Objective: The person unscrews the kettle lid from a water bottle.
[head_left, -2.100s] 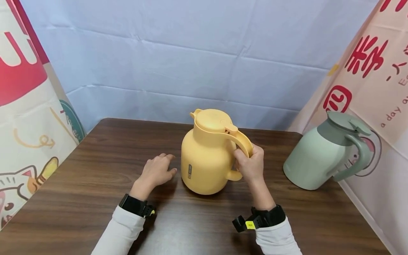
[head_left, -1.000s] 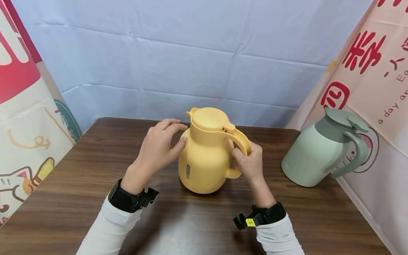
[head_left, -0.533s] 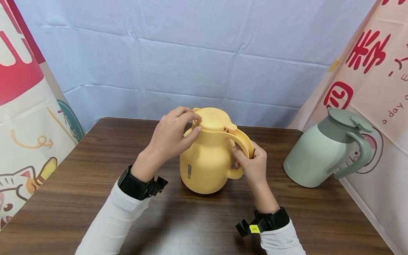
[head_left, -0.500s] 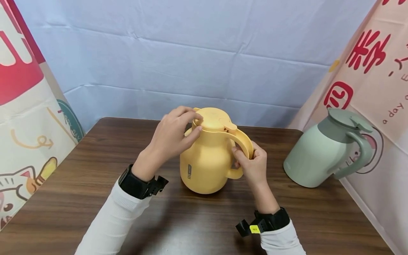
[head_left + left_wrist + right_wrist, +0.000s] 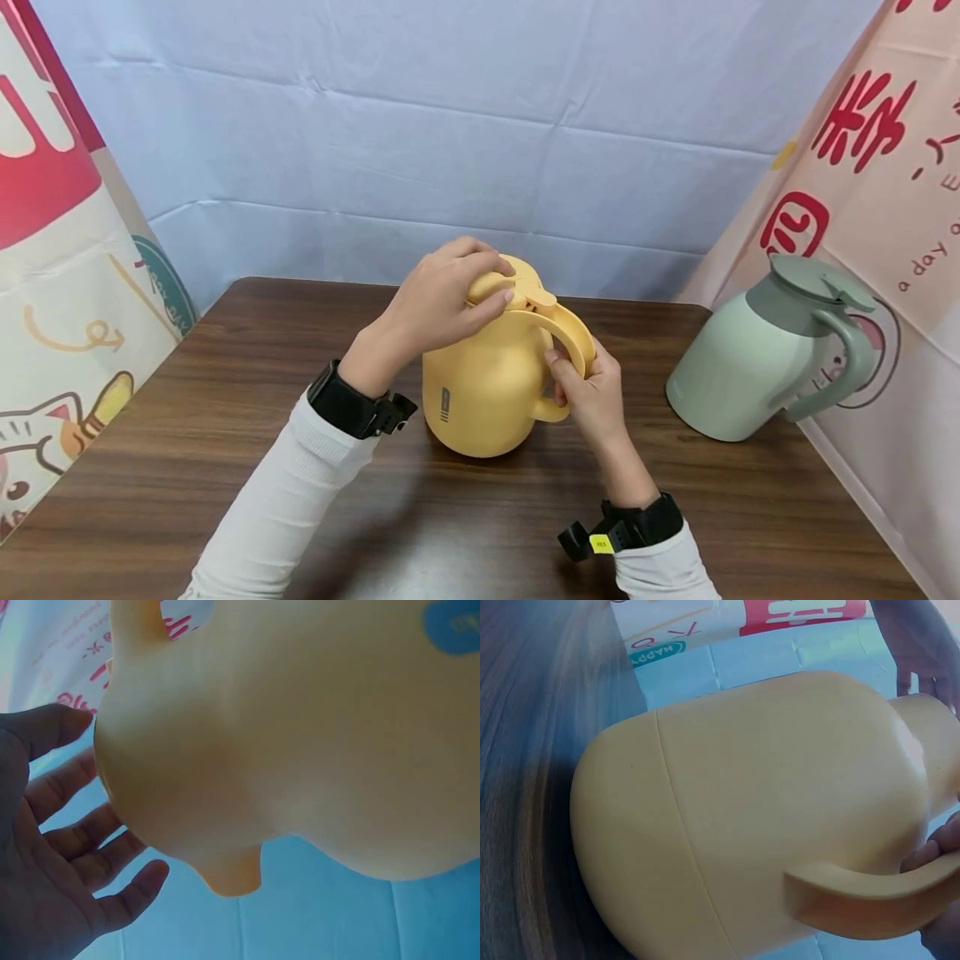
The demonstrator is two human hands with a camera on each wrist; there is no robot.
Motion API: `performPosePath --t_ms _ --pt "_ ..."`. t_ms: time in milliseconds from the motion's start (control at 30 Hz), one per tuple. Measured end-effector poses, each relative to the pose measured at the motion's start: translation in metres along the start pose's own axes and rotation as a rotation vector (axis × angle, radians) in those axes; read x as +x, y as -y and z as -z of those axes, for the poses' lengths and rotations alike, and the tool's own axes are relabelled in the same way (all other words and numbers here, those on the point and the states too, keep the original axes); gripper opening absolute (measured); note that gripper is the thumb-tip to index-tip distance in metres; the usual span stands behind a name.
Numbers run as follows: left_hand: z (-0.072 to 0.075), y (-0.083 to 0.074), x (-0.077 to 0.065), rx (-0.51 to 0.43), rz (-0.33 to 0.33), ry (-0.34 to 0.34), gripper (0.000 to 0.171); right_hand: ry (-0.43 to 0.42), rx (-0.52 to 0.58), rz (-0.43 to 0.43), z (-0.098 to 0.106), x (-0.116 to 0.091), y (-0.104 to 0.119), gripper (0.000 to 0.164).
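A yellow thermos jug (image 5: 480,400) stands upright on the table, spout to the far left and handle (image 5: 573,333) to the right. My right hand (image 5: 596,387) grips that handle, thumb on its near side; the right wrist view shows curled fingers (image 5: 943,838) behind it. My left hand (image 5: 438,292) lies over the round lid (image 5: 522,268), hiding much of it and the spout. Its fingers are spread and slightly bent. From the left wrist, the thumb tip and several fingers of that hand (image 5: 52,847) meet the lid's edge, while the little finger stays apart.
A pale green thermos jug (image 5: 750,358) stands at the right, its handle pointing right. The brown wooden table (image 5: 150,500) ends at a light blue cloth (image 5: 375,150) behind. Printed cloths hang at left (image 5: 52,317) and right (image 5: 885,233).
My left hand has risen from beside the jug's body, past its neck, and moved right over the lid. My right hand keeps its hold on the handle; the jug stays put.
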State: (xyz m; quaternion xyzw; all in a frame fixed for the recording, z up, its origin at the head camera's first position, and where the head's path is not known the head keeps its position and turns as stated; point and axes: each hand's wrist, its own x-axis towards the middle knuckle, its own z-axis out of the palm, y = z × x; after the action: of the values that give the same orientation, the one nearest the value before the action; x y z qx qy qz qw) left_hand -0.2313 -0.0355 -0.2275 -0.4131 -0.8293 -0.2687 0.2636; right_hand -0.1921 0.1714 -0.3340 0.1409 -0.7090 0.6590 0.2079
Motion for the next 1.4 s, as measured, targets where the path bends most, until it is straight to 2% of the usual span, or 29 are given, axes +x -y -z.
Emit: performPosePath --t_ms 100,300,533,700,833,1067,1400 --pt "-0.002 0.000 0.006 0.011 -0.007 0.061 0.021 0.000 0.017 -0.005 -0.002 0.000 0.000 0.004" --pt "-0.004 -0.001 0.018 0.105 -0.010 0.192 0.025 -0.022 0.037 -0.004 -0.003 0.001 0.000 0.002" --pt "-0.005 0.000 0.031 0.070 0.024 0.301 0.034 -0.057 0.035 0.001 -0.004 0.001 -0.003 0.006" --pt "-0.006 -0.003 0.033 0.132 0.028 0.370 0.033 -0.054 0.049 0.005 -0.008 -0.002 0.008 0.003" --pt "-0.007 -0.005 0.034 0.168 0.037 0.391 0.030 -0.050 0.051 0.022 -0.011 -0.003 0.020 0.007" --pt "-0.007 -0.005 0.033 0.162 0.052 0.398 0.030 -0.070 0.035 0.009 -0.005 -0.001 -0.005 0.007" --pt "-0.006 -0.005 0.035 0.169 0.074 0.404 0.030 -0.059 0.027 0.009 -0.004 0.000 -0.002 0.004"
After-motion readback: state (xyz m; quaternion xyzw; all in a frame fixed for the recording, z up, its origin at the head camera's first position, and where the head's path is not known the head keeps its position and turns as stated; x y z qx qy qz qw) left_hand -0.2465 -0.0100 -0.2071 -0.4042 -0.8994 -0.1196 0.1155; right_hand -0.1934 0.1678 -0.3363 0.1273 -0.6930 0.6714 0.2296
